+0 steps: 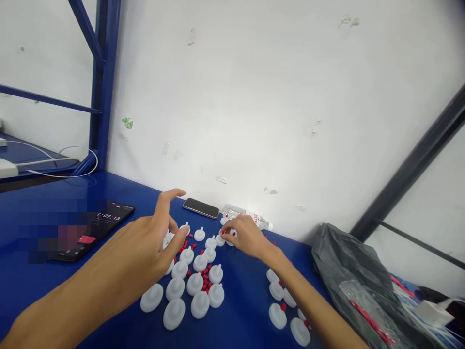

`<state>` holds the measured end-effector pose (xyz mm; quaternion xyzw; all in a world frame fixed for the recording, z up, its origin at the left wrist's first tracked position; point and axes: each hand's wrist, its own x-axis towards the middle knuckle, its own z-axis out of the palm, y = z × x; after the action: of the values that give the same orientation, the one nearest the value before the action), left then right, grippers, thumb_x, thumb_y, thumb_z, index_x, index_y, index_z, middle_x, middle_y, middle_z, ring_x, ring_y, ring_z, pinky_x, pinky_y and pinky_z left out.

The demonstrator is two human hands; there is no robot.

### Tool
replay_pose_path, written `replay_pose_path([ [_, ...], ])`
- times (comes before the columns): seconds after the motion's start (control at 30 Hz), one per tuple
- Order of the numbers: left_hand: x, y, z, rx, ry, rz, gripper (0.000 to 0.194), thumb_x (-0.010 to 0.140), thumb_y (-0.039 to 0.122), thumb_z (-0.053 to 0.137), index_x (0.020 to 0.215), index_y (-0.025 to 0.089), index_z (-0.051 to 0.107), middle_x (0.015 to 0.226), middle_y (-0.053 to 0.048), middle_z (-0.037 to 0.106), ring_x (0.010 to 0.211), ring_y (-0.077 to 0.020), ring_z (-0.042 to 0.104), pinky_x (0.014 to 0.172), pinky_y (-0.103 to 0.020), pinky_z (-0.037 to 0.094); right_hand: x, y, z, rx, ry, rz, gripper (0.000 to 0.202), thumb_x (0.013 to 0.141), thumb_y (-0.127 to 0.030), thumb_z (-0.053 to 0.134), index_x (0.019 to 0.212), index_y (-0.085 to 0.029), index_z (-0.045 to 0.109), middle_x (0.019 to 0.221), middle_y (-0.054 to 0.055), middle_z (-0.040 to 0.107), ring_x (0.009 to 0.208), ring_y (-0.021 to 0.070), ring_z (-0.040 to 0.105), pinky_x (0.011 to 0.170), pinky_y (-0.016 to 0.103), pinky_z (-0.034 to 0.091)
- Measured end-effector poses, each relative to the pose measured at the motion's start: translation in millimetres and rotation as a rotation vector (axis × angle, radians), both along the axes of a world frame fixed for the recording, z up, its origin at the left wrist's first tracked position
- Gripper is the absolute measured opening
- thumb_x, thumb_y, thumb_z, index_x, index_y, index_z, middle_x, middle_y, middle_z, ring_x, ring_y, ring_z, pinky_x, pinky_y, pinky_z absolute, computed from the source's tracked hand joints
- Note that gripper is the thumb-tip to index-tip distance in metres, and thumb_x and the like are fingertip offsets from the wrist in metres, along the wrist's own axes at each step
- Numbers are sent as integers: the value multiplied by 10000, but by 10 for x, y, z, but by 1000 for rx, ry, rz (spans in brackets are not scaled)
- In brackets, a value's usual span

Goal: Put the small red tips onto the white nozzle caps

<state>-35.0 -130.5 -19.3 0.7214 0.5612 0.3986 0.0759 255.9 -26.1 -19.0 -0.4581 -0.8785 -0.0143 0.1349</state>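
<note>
My left hand (162,235) hovers over the left side of a group of white, nozzle-topped round caps (174,312). Its index finger and thumb are spread apart, and no object shows between them. Past the thumb tip stands one white cap, partly covered by the hand. Small red caps (206,278) lie scattered among the white ones. Farther back, my right hand (244,235) is closed in a pinch beside a white cap (219,240). A bit of red shows at its fingertips, seemingly a small red cap. The fingers partly hide the white caps around them.
A phone with a running timer (109,218) lies at left; a dark phone (201,207) and a clear plastic bottle (259,221) lie along the wall. Right of my forearm are white caps with red tips (278,316), then a black plastic bag (337,257).
</note>
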Motion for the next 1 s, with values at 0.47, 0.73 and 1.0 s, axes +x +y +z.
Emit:
replay_pose_path([
  [0.47,468,75,-438,100,293,-203,436,1077,354,520,1475,366,699,1369,-50,776,784,-233,793,673,-375,507,63,-941,112,-55,336,243,16,1186,-276,602,1183,-290,609,1340,80,823,1231,244,803,1071,405,625],
  [0.73,697,35,-531,60,316,-287,359,1046,263,597,1341,354,781,1177,-36,877,964,-291,865,737,-372,546,-19,-982,-348,-163,830,187,265,1027,-435,868,1141,-299,670,977,-4,812,887,224,778,815,337,628],
  [1.0,678,1,-350,-16,487,-211,304,1060,228,646,1313,316,790,1205,-50,894,969,-321,885,729,-379,584,-75,-1013,-363,-301,957,173,439,927,-463,971,1234,-303,702,1099,21,856,1029,255,815,974,385,627],
])
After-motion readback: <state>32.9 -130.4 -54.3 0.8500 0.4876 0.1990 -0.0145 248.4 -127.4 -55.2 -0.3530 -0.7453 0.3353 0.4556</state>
